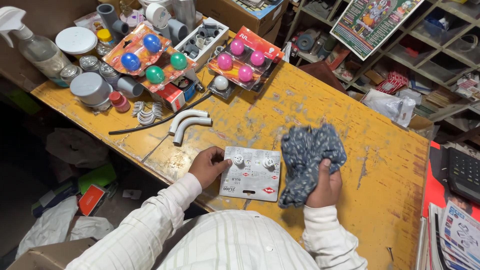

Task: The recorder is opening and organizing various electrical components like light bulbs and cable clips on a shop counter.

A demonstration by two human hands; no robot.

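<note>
My left hand (207, 166) grips the left edge of a grey blister card (251, 175) that lies face down on the worn yellow table (320, 115), with two white bulb bases showing at its top. My right hand (325, 187) holds a crumpled blue patterned cloth (310, 155) just right of the card, raised a little above the table.
Cards of coloured round bulbs, one blue and green (150, 55) and one pink (245, 57), lie at the back. Two white pipe bends (187, 122), a black cable, grey pipe fittings, tins and a spray bottle (30, 45) crowd the far left. A calculator (462, 172) sits right.
</note>
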